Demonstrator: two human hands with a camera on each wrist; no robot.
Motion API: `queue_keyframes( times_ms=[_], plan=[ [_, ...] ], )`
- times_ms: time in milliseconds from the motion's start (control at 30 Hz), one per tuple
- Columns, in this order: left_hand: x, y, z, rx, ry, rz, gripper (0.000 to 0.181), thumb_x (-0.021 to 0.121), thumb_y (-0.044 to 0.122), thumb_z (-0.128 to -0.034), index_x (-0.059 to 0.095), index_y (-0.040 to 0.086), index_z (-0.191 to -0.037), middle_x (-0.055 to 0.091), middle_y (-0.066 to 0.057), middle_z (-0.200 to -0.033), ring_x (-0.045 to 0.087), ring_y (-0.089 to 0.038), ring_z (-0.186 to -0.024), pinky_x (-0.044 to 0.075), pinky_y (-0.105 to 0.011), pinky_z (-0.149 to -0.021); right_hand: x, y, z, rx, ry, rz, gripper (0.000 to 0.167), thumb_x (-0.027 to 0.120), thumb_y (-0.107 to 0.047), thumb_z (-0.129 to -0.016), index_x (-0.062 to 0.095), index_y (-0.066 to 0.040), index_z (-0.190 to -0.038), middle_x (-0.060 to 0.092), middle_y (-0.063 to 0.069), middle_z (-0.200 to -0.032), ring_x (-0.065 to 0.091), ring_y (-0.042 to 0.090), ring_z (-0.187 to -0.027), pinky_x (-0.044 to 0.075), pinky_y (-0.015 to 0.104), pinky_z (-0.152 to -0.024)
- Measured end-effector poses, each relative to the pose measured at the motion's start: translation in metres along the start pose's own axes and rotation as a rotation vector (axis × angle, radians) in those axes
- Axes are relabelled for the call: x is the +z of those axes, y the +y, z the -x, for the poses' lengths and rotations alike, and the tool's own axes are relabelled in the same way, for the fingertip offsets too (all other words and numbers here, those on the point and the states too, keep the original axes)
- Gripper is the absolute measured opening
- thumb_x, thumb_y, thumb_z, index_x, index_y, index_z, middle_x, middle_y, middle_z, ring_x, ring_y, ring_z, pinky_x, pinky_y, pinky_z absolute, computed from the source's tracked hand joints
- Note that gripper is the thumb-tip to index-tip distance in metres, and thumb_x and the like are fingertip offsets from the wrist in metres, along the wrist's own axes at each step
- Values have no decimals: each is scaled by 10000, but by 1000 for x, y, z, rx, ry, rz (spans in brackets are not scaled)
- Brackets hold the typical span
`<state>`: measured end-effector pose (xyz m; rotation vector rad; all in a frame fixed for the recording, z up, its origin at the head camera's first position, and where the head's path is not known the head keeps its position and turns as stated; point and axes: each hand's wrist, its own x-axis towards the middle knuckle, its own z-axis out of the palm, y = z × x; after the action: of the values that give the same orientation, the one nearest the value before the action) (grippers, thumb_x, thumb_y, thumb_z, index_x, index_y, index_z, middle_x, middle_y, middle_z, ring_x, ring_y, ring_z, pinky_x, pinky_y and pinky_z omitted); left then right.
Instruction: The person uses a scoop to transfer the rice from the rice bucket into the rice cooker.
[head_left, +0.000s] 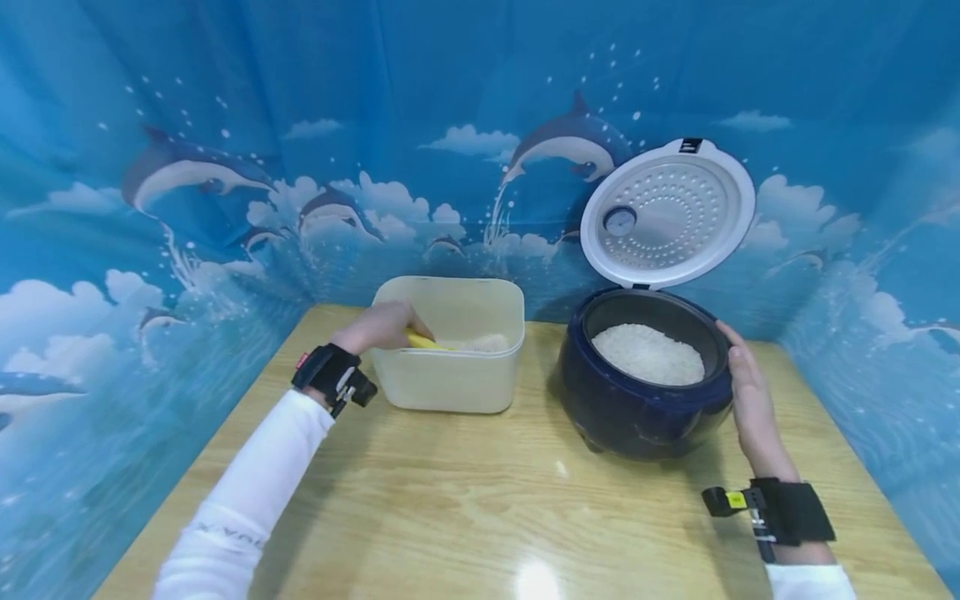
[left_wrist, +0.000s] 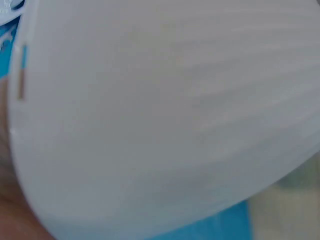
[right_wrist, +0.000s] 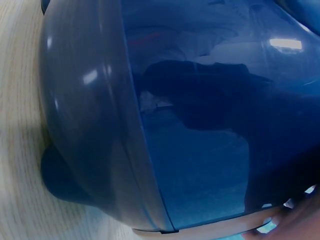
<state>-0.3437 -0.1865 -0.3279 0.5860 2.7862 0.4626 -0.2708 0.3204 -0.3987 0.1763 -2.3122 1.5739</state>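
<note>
My left hand [head_left: 381,326] reaches over the near left rim of a cream plastic bin [head_left: 450,383]. Its fingers grip a yellow handle [head_left: 422,340] that slants down into the bin; the tool's lower end is hidden by the front wall. Pale rice grains [head_left: 489,342] show inside. On the right stands a dark blue rice cooker [head_left: 637,425] with white rice [head_left: 648,354] in its pot. Against the cooker's right side rests my right hand [head_left: 753,408], its fingers fairly straight. The left wrist view is mostly filled by the bin's wall [left_wrist: 125,110].
The cooker's round white lid [head_left: 671,217] stands raised at the back, near a blue dolphin-print curtain [head_left: 450,100]. The curtain also lines both sides of the wooden table [head_left: 450,500]. A gap of bare wood separates bin and cooker.
</note>
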Motion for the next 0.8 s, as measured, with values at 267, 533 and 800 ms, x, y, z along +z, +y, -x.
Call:
queue_keyframes(
  times_ms=[267,533,800],
  plan=[
    [8,-1,-9,44,55,2,338,611,25,-950,752,170,-1221,706,-89,-1225,573,-206,-871,417,-299,-705,-12,0,1,-1,45,-41,549,232,-375,-1119,286,-129,-1607,219,49,-1678,213,7,-1444,55,298,-1214],
    [6,-3,-14,52,85,-6,324,652,63,-936,750,171,-1225,714,-72,-1149,560,-204,-837,428,-314,-732,-14,-1,1,-9,50,-38,530,237,-363,-1121,299,-159,-1606,249,-20,-1667,213,7,-1452,66,256,-1197],
    [7,-17,-2,81,78,11,295,672,57,-945,754,142,-1216,721,-78,-1151,577,-208,-863,441,-334,-763,2,0,2,-18,20,-5,524,226,-348,-1122,299,-158,-1606,248,1,-1670,223,-1,-1445,104,218,-1177]
  ],
)
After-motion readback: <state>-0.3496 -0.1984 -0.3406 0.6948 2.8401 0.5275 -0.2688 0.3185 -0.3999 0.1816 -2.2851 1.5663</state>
